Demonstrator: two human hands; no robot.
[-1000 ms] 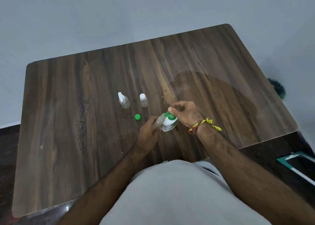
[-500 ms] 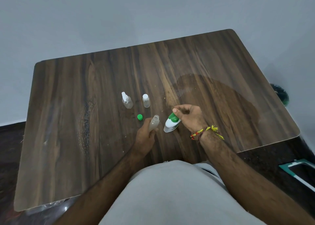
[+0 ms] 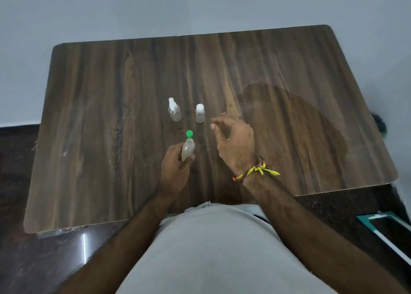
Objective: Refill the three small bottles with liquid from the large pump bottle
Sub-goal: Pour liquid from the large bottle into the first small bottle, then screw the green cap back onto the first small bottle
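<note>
Bottle [image 3: 188, 151] (uncapped, cloudy) gripped in left hand [image 3: 175, 171]; right hand [image 3: 235, 142] loosely curled.

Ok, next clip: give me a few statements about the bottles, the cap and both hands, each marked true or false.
1. The left hand grips an uncapped small bottle. True.
2. The green cap is screwed onto that bottle. False: it lies on the wooden table just beyond the bottle's mouth.
3. The right hand holds the large pump bottle. False: it holds nothing, and no pump bottle is in view.
4. The spray bottle and the white-capped bottle stand upright on the table. True.
</note>
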